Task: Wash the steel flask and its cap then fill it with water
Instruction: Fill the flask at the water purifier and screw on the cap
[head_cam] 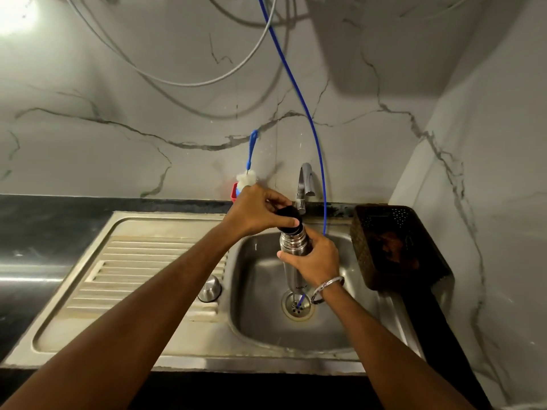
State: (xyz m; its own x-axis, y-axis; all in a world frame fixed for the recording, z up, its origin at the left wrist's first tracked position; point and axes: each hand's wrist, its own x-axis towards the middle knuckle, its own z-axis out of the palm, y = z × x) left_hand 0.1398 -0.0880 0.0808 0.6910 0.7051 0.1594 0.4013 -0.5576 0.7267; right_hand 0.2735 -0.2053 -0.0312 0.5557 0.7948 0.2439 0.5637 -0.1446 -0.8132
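At centre frame, the left hand (260,210) curls its fingers around the black cap (291,216) sitting at the mouth of the steel flask (293,255), while the right hand (315,258), a bangle (327,288) at its wrist, grips the flask's upper body. The flask stands upright over the steel sink (266,291), above the drain (297,306) and just below the tap (305,184). A blue-handled bottle brush (250,161) leans on the marble wall behind. A dark basket (396,247) sits at right on the counter (44,232).
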